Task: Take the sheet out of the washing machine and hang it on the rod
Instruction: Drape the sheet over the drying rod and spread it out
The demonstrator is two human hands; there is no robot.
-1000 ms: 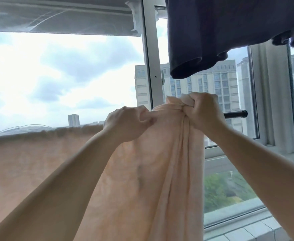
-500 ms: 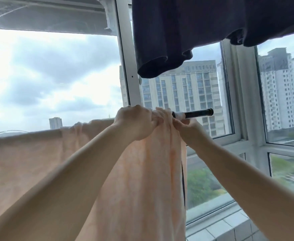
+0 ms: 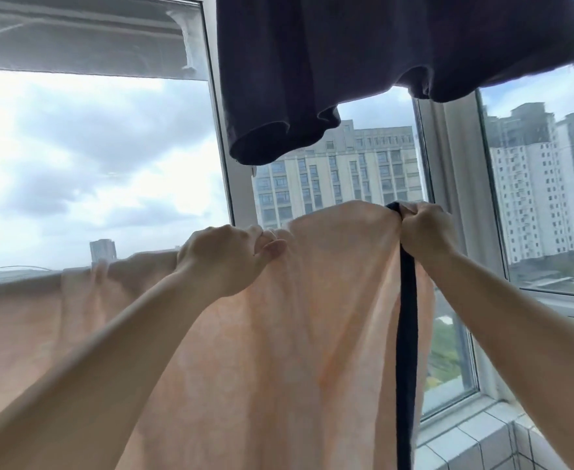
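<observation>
A dark garment (image 3: 363,56) hangs overhead before the window frame (image 3: 226,157); outside stand pale tower blocks (image 3: 340,171) under clouds; white tiled sill (image 3: 475,439) below.

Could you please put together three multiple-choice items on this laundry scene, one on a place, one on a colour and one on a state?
1. Where does the dark garment hang relative to the sheet?
A. Above it
B. Below it
C. Folded inside it

2. What colour is the sheet's main cloth?
A. Bright green
B. Pale peach
C. Black

3. What is the right hand doing?
A. Resting open on the window sill
B. Hanging free in the air
C. Gripping the sheet's top edge by its dark band

Answers:
1. A, since the dark garment fills the top of the view, above the sheet's upper edge.
2. B, since the draped cloth is pale peach, with only a narrow dark band down its right side.
3. C, since the fingers are closed on the cloth where the band starts, while the left hand pinches the edge further left.
</observation>
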